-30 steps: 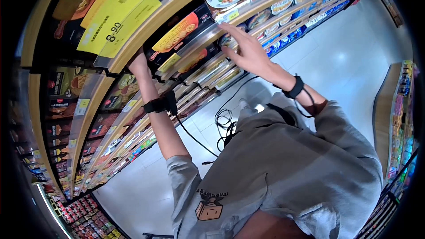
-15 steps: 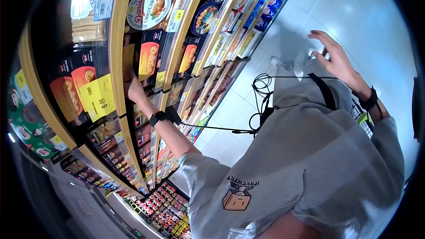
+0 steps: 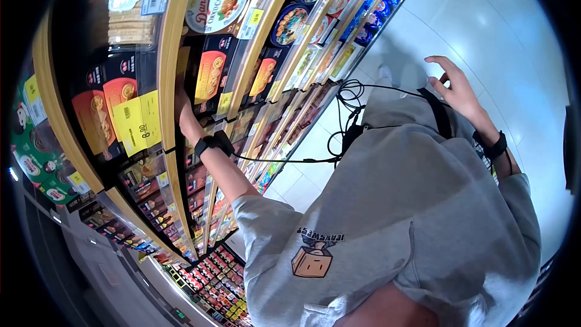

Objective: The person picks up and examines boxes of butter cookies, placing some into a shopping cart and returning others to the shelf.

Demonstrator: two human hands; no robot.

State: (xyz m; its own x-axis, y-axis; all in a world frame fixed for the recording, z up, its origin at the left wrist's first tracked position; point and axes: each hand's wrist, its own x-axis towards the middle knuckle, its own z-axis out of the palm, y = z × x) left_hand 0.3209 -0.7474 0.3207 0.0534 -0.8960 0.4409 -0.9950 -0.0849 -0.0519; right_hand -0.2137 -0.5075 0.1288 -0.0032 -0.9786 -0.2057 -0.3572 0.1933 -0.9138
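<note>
My left hand (image 3: pixel 183 115) reaches between two shelf boards. The yellowish shelf edge (image 3: pixel 172 54) hides its fingers, so what they touch cannot be seen. Just beyond it stands a black cookie box with an orange-red front (image 3: pixel 212 75). Two similar red and black boxes (image 3: pixel 97 109) lie on the nearer side of that edge, behind a yellow price tag (image 3: pixel 140 124) reading 8.90. Out over the floor on the right, my right hand (image 3: pixel 455 88) is open and holds nothing, its fingers bent and apart.
Round Danisa tins (image 3: pixel 216 3) and blue tins (image 3: pixel 290 24) fill neighbouring shelves. A black cable (image 3: pixel 284 160) runs from my left wristband (image 3: pixel 210 144) to my waist. Part of a wire basket (image 3: pixel 483 151) shows by my right wrist. Pale floor tiles (image 3: pixel 484 18) lie to the right.
My left hand and forearm have gone further in between the shelf boards. My right hand stays raised with its fingers apart. The whole view has shifted slightly.
</note>
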